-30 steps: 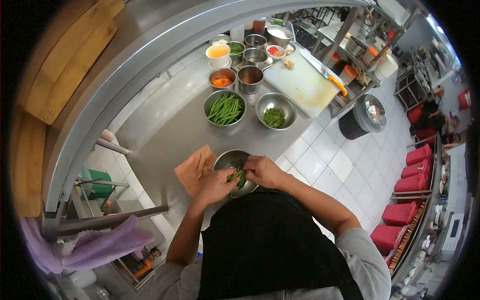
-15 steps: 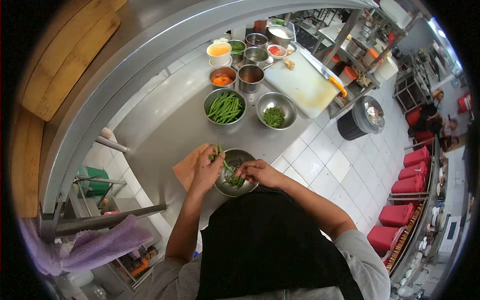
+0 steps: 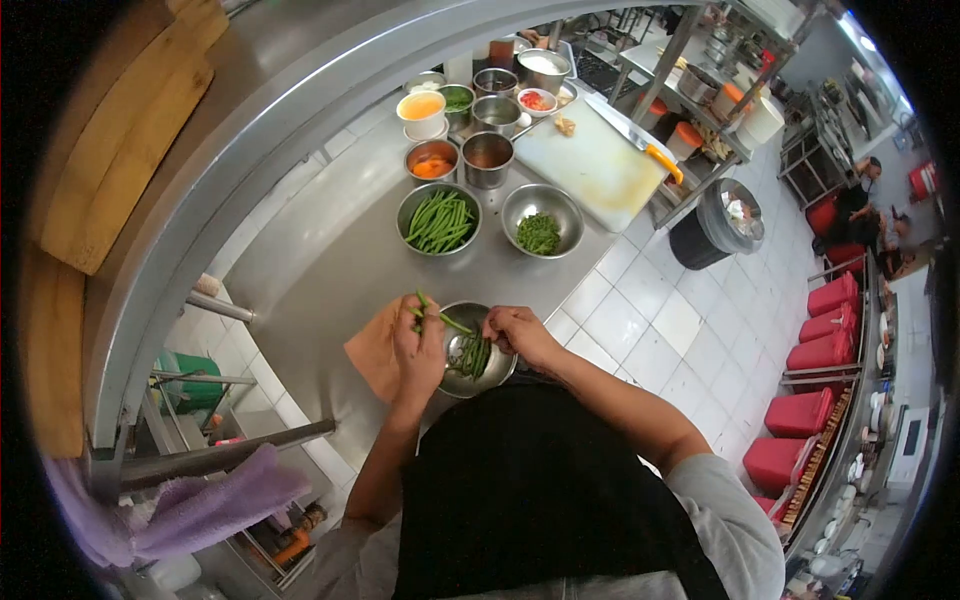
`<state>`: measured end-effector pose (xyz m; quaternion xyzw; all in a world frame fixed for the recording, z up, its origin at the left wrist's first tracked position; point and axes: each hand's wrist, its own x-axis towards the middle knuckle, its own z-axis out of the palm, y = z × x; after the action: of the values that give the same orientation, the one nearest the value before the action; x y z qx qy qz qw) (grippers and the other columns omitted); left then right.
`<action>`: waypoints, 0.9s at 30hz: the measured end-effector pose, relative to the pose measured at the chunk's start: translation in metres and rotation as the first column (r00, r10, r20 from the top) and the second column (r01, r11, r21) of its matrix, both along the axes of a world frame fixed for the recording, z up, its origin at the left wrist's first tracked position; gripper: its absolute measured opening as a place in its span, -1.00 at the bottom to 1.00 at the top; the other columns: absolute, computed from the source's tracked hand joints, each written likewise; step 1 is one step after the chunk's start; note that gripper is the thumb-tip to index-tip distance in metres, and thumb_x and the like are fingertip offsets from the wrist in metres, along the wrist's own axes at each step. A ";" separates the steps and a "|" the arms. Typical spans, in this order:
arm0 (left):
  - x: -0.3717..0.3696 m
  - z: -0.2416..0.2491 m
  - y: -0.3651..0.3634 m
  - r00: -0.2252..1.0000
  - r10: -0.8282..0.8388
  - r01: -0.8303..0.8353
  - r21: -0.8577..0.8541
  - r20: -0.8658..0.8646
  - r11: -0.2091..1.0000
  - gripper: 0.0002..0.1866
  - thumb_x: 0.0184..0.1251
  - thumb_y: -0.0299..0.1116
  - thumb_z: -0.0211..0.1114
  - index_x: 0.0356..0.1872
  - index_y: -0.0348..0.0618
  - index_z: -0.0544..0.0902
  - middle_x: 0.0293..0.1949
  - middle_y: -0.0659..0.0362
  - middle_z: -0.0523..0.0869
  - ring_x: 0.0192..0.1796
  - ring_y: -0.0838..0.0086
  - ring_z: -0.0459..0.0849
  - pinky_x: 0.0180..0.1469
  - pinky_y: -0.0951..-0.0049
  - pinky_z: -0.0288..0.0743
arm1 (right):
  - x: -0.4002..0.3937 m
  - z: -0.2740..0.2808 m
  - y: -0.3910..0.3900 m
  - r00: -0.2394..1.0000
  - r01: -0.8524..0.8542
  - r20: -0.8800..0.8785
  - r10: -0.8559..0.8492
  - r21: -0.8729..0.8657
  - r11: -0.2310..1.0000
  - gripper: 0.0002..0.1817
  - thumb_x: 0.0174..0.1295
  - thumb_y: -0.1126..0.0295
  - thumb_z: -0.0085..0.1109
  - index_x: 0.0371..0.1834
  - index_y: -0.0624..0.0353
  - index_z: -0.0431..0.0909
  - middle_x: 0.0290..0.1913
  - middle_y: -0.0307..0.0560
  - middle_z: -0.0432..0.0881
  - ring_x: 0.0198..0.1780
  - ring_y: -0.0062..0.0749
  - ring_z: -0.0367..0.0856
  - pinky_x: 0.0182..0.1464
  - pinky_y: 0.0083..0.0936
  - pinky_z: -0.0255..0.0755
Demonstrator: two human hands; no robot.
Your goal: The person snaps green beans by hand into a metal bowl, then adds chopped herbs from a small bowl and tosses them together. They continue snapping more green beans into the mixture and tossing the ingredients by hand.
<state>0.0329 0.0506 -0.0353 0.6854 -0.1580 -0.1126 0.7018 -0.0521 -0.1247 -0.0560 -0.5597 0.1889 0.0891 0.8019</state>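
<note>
At the far left I see wooden boards [image 3: 120, 160] beyond a curved metal frame [image 3: 205, 190], with a purple towel [image 3: 215, 510] draped low down and a green container [image 3: 185, 378] under the table's level. The table [image 3: 310, 265] is smooth, shiny steel, and an orange-brown cloth [image 3: 375, 345] lies on it beside the left hand [image 3: 418, 345]. That hand's grip is pinching green beans [image 3: 455, 325], one tip poking up past the fingers and a length reaching over the steel bowl [image 3: 505, 368], where more green pieces [image 3: 472, 355] lie. Behind, I have a bowl of whole beans [image 3: 438, 222], and further back a pot of orange pieces [image 3: 432, 164] and other small containers. The right hand [image 3: 520, 335] is at the steel bowl's right side, fingertips drawn together; I can't tell whether they pinch anything. A bowl of chopped greens [image 3: 540, 234] sits further back, near a white cutting board [image 3: 590, 165] carrying an orange-handled knife [image 3: 650, 150]. To the right, pale square tiles cover the floor [image 3: 640, 300], with a lined black bin [image 3: 698, 242] standing on it. Along the far right I make out red containers [image 3: 800, 412] on a rack and people [image 3: 868, 200] in the background.
</note>
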 end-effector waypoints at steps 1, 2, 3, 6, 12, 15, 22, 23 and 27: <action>0.006 0.006 -0.002 0.981 0.048 -0.068 -0.103 -0.188 0.992 -0.89 0.45 -0.43 0.12 -0.27 -0.25 0.48 -0.44 0.19 0.50 -0.34 0.54 0.46 -0.27 0.40 0.38 | -0.003 -0.003 -0.001 0.999 -0.022 0.043 0.021 0.042 0.999 -0.79 0.30 0.39 -0.04 -0.34 0.19 0.61 -0.53 -0.29 0.47 -0.55 -0.64 0.35 -0.54 -0.63 0.16; 0.016 0.012 -0.006 0.982 0.047 -0.067 -0.105 -0.186 0.992 -0.89 0.45 -0.43 0.12 -0.27 -0.25 0.48 -0.44 0.19 0.50 -0.34 0.54 0.46 -0.27 0.40 0.38 | -0.007 -0.003 0.001 0.999 -0.022 0.046 0.020 0.041 0.999 -0.79 0.30 0.39 -0.04 -0.34 0.19 0.61 -0.53 -0.29 0.47 -0.55 -0.64 0.35 -0.54 -0.63 0.16; 0.032 0.018 -0.012 0.994 0.067 -0.066 0.013 -0.088 0.998 -0.87 0.46 -0.41 0.08 -0.26 -0.26 0.50 -0.45 0.18 0.50 -0.36 0.53 0.45 -0.28 0.39 0.38 | -0.013 0.001 0.003 0.999 -0.044 -0.008 0.045 0.081 0.996 -0.79 0.31 0.41 -0.07 -0.30 0.20 0.60 -0.50 -0.29 0.49 -0.55 -0.65 0.35 -0.54 -0.63 0.16; 0.091 0.029 -0.032 0.998 -0.032 0.017 0.282 0.048 0.959 -0.78 0.44 -0.35 0.04 -0.21 -0.30 0.56 -0.41 0.13 0.60 -0.35 0.46 0.57 -0.27 0.38 0.43 | -0.023 -0.005 0.002 0.989 -0.141 -0.026 0.143 0.059 0.988 -0.78 0.32 0.44 -0.10 -0.20 0.24 0.58 -0.41 -0.29 0.51 -0.54 -0.66 0.33 -0.53 -0.65 0.16; 0.170 0.036 -0.084 0.967 -0.196 0.255 0.624 -0.164 0.739 -0.69 0.38 -0.23 0.12 -0.10 -0.32 0.58 -0.36 0.02 0.69 -0.24 0.29 0.71 -0.15 0.32 0.60 | -0.026 0.010 -0.004 0.987 -0.153 -0.025 0.156 0.090 0.984 -0.75 0.34 0.44 -0.09 -0.12 0.25 0.62 -0.39 -0.29 0.51 -0.49 -0.66 0.36 -0.50 -0.68 0.20; 0.175 -0.005 -0.090 0.528 -0.209 -0.374 0.446 0.823 0.813 -0.61 0.32 -0.16 0.29 -0.05 -0.32 0.59 -0.43 -0.07 0.71 -0.28 -0.04 0.71 -0.11 0.15 0.61 | -0.033 0.010 -0.012 0.991 -0.132 0.007 0.132 0.000 0.991 -0.74 0.37 0.44 -0.08 -0.09 0.26 0.63 -0.39 -0.28 0.52 -0.49 -0.65 0.38 -0.49 -0.67 0.24; 0.026 -0.019 -0.032 0.770 -0.636 0.399 0.810 -0.043 0.429 -0.69 0.22 -0.18 0.37 -0.43 -0.29 0.66 -0.39 -0.16 0.72 -0.29 -0.07 0.71 -0.23 0.03 0.56 | -0.067 -0.003 -0.034 0.997 0.037 -0.069 -0.042 -0.061 0.997 -0.74 0.40 0.41 -0.05 -0.09 0.28 0.64 -0.39 -0.28 0.54 -0.48 -0.66 0.40 -0.47 -0.68 0.29; 0.020 -0.035 -0.025 0.752 -0.658 0.382 0.837 -0.035 0.392 -0.68 0.20 -0.17 0.39 -0.41 -0.29 0.66 -0.37 -0.16 0.72 -0.26 -0.07 0.72 -0.20 0.02 0.57 | -0.069 -0.001 -0.033 0.996 0.026 -0.078 -0.033 -0.077 0.997 -0.74 0.41 0.40 -0.05 -0.09 0.27 0.64 -0.39 -0.28 0.54 -0.48 -0.66 0.41 -0.47 -0.68 0.30; -0.001 -0.058 -0.019 0.827 -0.552 0.218 0.845 0.105 0.488 -0.68 0.15 -0.20 0.41 -0.29 -0.29 0.65 -0.31 -0.18 0.72 -0.17 -0.10 0.71 -0.12 -0.04 0.58 | -0.067 -0.005 -0.024 0.998 -0.009 -0.061 0.005 -0.068 0.998 -0.75 0.40 0.39 -0.04 -0.11 0.24 0.65 -0.39 -0.29 0.55 -0.48 -0.66 0.42 -0.46 -0.69 0.32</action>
<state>0.0318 0.0313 -0.0929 0.8791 -0.3685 -0.1999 0.2267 -0.1187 -0.1490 -0.0612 -0.5843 0.2141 0.1025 0.7760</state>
